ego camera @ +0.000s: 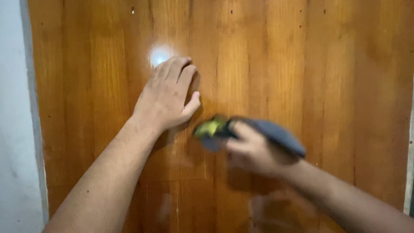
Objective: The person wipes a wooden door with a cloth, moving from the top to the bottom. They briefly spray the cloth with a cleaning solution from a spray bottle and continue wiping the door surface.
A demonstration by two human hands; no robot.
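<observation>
Your left hand lies flat and empty on the wooden door. Your right hand grips a blurred grey cloth with a yellow-green pad; you seem mid-wipe, so press evenly.

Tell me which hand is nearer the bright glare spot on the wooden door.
Left. The left hand lies flat with fingertips touching the glare spot; the right hand, gripping a blurred yellow-green and grey tool, is lower right, apart.

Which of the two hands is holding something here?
The right hand: it grips a blurred grey and yellow-green cloth against the wooden door. The left hand lies flat and empty.
</observation>
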